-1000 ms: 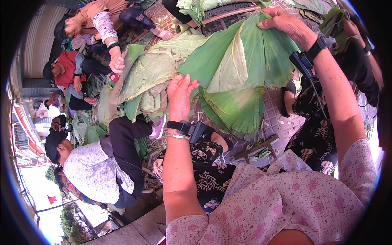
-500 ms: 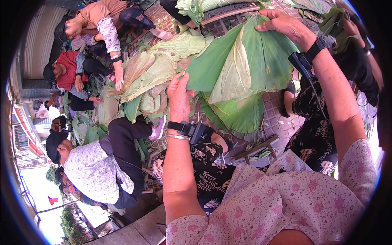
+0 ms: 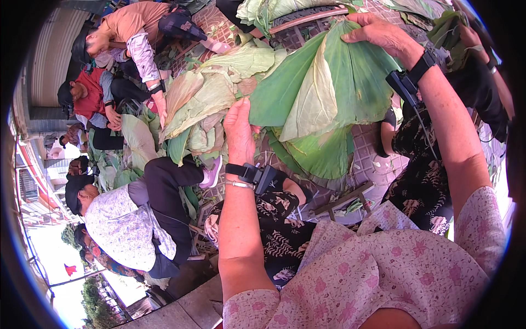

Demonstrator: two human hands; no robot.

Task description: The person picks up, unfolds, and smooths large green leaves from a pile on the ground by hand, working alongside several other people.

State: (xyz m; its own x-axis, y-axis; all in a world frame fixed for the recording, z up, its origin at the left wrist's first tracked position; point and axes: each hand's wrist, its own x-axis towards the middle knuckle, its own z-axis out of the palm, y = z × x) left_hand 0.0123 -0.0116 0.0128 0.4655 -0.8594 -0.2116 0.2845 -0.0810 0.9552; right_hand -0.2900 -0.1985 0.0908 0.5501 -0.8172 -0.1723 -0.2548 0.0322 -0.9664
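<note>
A large folded lotus leaf point(image 3: 356, 77), green with one pale dry side, hangs fanned out in front of me. My right hand point(image 3: 378, 35) is closed on its gathered upper end, thumb against the leaf. At the leaf's left corner, my left hand point(image 3: 239, 123) is closed in a pinch on the edge. Below it shows another yellow-green lotus leaf point(image 3: 323, 156); whether the two are joined is hidden. Left of the held leaf lies a heap of pale, dried lotus leaves point(image 3: 219, 90).
Co-workers sit along the left, one in an orange top point(image 3: 134, 22), one in a red vest point(image 3: 90, 93), one in a pale patterned shirt point(image 3: 123, 227). A wooden stool frame point(image 3: 345, 200) stands by my knees. Leaf scraps litter the tiled floor. Another person's hand point(image 3: 471, 38) holds leaves at far right.
My hands and the held leaf have barely shifted. At the left, the red-vested co-worker's hands have come together, and the patterned-shirt co-worker has moved slightly.
</note>
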